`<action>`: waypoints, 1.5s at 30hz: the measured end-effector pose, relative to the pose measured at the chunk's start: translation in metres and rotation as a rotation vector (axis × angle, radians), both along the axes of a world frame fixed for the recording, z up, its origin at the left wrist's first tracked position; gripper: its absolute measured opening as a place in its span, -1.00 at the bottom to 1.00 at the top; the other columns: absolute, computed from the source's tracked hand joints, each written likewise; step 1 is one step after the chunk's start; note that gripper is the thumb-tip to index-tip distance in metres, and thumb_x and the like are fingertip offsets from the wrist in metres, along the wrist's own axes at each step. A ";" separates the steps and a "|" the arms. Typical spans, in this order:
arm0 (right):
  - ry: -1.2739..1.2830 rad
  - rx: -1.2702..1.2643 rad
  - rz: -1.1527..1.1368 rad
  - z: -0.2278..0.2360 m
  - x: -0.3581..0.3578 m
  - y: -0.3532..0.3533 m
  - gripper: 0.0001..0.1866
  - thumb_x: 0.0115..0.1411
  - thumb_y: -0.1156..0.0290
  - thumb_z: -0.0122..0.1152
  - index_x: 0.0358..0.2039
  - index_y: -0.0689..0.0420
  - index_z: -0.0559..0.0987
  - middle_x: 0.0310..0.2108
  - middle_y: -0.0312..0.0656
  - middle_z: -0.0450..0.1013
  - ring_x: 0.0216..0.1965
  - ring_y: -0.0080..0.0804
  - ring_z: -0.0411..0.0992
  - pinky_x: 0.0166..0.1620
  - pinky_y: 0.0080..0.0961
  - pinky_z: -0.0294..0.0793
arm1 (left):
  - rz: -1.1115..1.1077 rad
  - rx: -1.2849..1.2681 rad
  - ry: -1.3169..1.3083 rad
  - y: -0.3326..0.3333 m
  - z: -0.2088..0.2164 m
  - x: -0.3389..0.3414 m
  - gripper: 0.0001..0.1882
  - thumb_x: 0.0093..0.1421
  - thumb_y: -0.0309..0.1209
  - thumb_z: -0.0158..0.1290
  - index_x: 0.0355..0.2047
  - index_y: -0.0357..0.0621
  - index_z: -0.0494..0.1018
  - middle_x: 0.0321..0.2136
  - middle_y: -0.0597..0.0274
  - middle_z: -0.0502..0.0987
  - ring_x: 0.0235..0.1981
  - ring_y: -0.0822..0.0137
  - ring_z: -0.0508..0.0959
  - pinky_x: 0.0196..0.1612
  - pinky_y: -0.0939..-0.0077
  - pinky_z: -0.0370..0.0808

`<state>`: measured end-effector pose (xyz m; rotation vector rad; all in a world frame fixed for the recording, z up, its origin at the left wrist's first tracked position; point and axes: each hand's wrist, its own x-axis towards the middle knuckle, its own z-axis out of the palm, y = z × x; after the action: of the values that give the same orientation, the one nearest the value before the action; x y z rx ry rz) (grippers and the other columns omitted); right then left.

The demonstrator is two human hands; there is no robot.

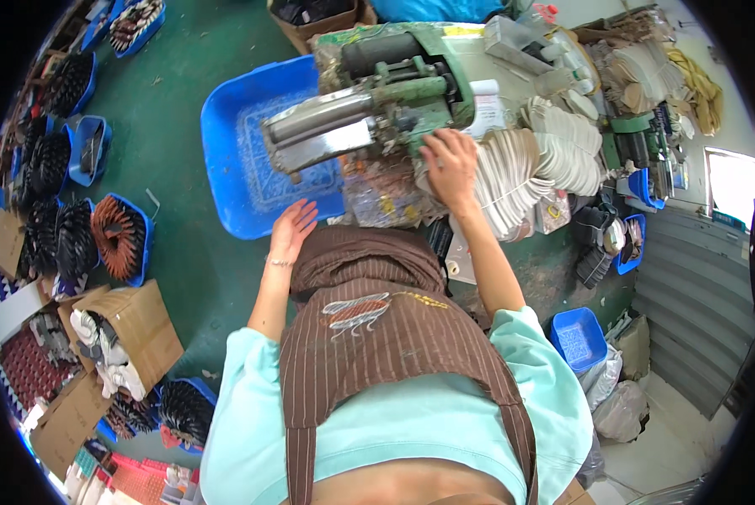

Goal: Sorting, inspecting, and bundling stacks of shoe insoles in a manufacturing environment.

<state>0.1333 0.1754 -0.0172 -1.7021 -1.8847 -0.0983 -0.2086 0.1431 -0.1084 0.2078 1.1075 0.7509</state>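
A green machine with a pair of shiny metal rollers stands on the bench in front of me. My right hand rests by its right side, fingers slightly bent and apart, with nothing seen in them. Next to that hand lies a bundle of white, insole-shaped pieces, with another such stack behind it. My left hand is held palm up, fingers stretched out, holding nothing. It is near the front rim of a large blue basin that sits left of the machine, below the rollers.
On the bench's back right are a clear plastic box and bottles. Blue tubs of dark shoe parts line the green floor to the left, beside a cardboard box. A small blue basin stands at the right.
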 end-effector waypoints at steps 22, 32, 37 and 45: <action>-0.168 -0.328 0.365 0.041 0.037 0.092 -0.69 -0.06 0.06 0.31 -0.54 0.06 0.59 -0.58 -0.23 0.51 -0.49 -0.26 0.49 -0.35 -0.33 0.43 | 0.694 -0.268 0.050 -0.153 -0.008 0.096 -0.59 0.30 -0.40 -0.22 0.14 -0.25 0.17 0.10 0.02 0.31 0.12 0.10 0.34 0.18 0.18 0.30; -0.141 -0.418 0.276 0.031 0.032 0.100 -0.66 -0.06 0.01 0.30 -0.51 0.03 0.58 -0.64 -0.20 0.48 -0.51 -0.20 0.49 -0.43 -0.31 0.45 | 0.559 -0.253 0.101 -0.105 0.003 0.064 -0.61 0.31 -0.39 -0.23 0.11 -0.24 0.21 0.09 0.02 0.33 0.10 0.12 0.36 0.15 0.21 0.32; 0.098 -0.286 0.205 0.031 0.041 0.056 -0.76 0.01 0.14 0.28 -0.46 0.02 0.56 -0.56 -0.19 0.50 -0.53 -0.21 0.49 -0.47 -0.32 0.45 | 0.394 -0.168 0.116 -0.072 0.007 0.066 -0.58 0.30 -0.38 -0.20 0.14 -0.26 0.18 0.11 0.01 0.31 0.13 0.14 0.31 0.18 0.19 0.27; 0.136 -0.021 0.171 0.007 0.046 -0.002 -0.81 0.01 0.25 0.29 -0.33 -0.03 0.60 -0.71 -0.32 0.38 -0.70 -0.43 0.38 -0.60 -0.47 0.34 | 0.190 -0.118 0.161 -0.039 -0.003 0.081 -0.61 0.27 -0.35 -0.10 0.09 -0.19 0.27 0.02 0.09 0.42 0.01 0.20 0.43 0.05 0.34 0.39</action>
<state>0.1788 0.1733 -0.0098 -1.5134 -1.9259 0.1021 -0.1280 0.1036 -0.1111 0.0638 1.3340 0.8449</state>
